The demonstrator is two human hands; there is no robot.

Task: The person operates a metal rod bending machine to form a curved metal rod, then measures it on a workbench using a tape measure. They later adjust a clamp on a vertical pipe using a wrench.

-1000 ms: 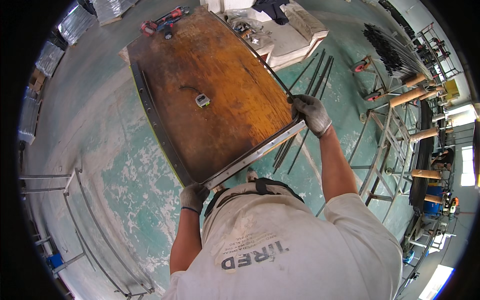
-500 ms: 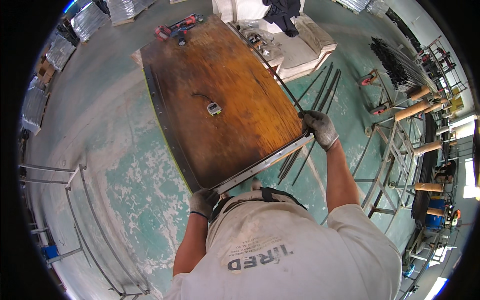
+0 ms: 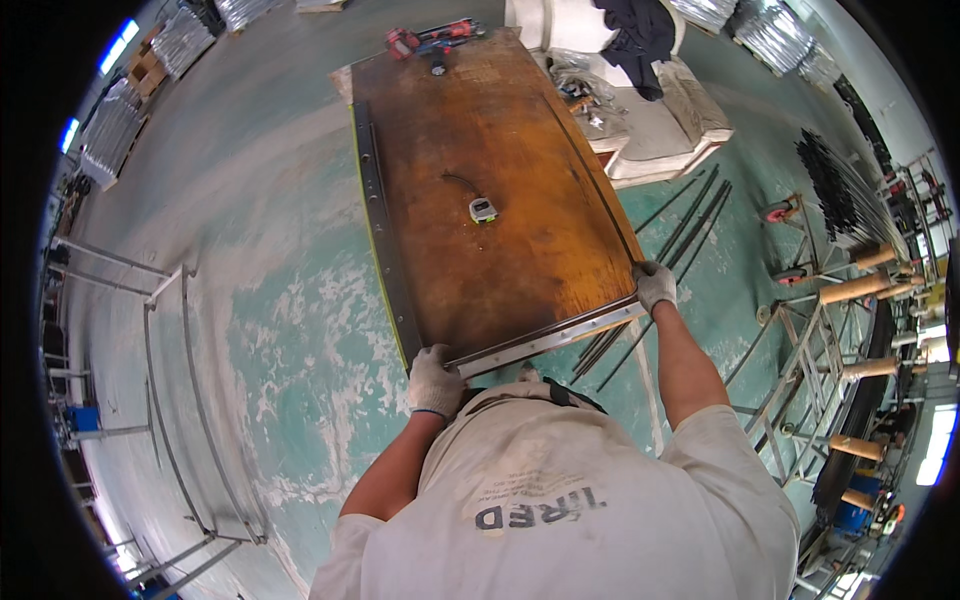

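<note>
Two gloved hands at the ends of a dark strip along the table's near edge

The wooden table (image 3: 520, 120) stretches away from the person, its long side pointing forward. A pale sofa (image 3: 655, 130) stands just beyond its right side, and well to its right is a metal rack with cardboard tubes (image 3: 855, 290). Loose dark rods (image 3: 692, 235) lie on the floor just right of the table.

The dark strip (image 3: 545, 330) lies along the table's near short edge, beside a pale metal strip with holes (image 3: 555, 340). Its long axis runs left to right, across the table's length, with the right end slanting farther from the person. Whether it joins the dark rod (image 3: 588, 165) along the table's right side, I cannot tell.

It looks like thin metal: probably light and fairly stiff, perhaps springy mid-span, smooth but manageable in gloves. Both ends seem the best places to hold it.

The left hand (image 3: 436, 380) bends its fingers over the table's near left corner; the right hand (image 3: 656, 285) is curled at the near right corner. Both touch the strip's ends, but whether either is closed around it is hidden.

Smaller, a tape measure (image 3: 483, 210) rests mid-table.
</note>
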